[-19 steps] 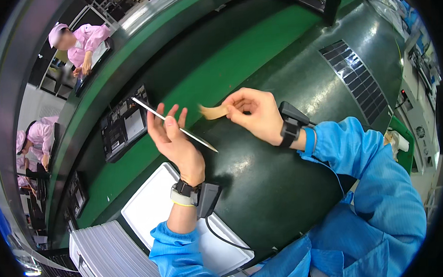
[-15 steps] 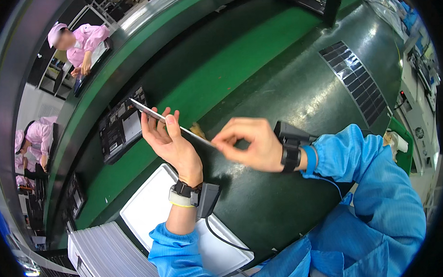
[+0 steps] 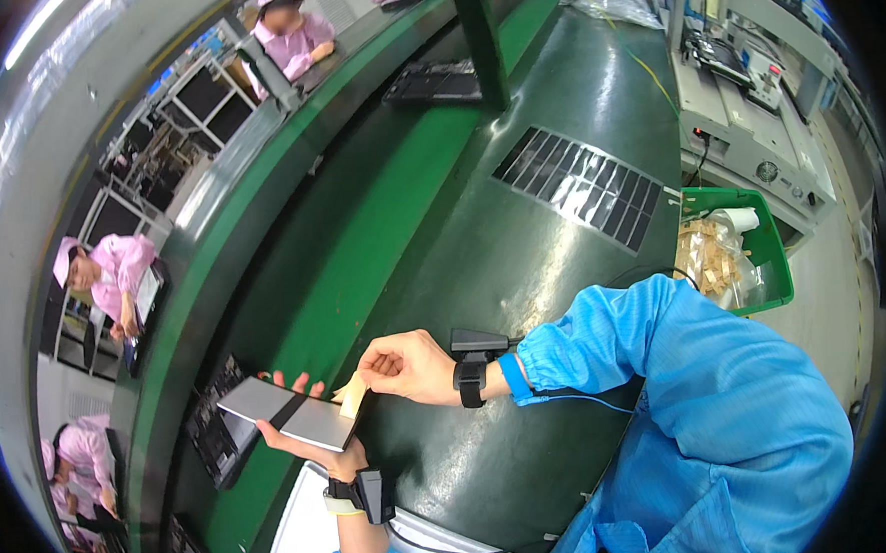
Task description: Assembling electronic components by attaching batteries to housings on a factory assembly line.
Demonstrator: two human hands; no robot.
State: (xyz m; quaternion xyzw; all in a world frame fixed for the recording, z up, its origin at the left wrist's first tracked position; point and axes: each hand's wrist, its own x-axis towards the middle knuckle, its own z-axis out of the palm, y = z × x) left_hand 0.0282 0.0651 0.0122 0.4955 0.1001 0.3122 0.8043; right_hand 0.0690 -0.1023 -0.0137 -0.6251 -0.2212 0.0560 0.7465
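My left hand (image 3: 345, 464) supports a thin, flat grey panel (image 3: 318, 421) with a black band across its middle, the thumb on the near edge and fingers beyond the far edge. At the panel's right end, my right hand (image 3: 413, 368) pinches a beige paper-like strip (image 3: 351, 395). Part of that strip lies against the panel's grey face while its upper end stands up at my fingertips. Both wrists wear black strapped devices.
Behind the panel, an opened laptop base (image 3: 211, 429) lies on the green conveyor (image 3: 313, 273). A white tray (image 3: 293, 515) sits below my left wrist. Farther off are a sheet of black rectangles (image 3: 584, 187) and a green bin (image 3: 775, 259) holding beige scraps. People in pink work across the line.
The view has swung right. The panel, seen nearly edge-on before, now shows its grey face. The beige strip now shows clearly between my right fingers and the panel.
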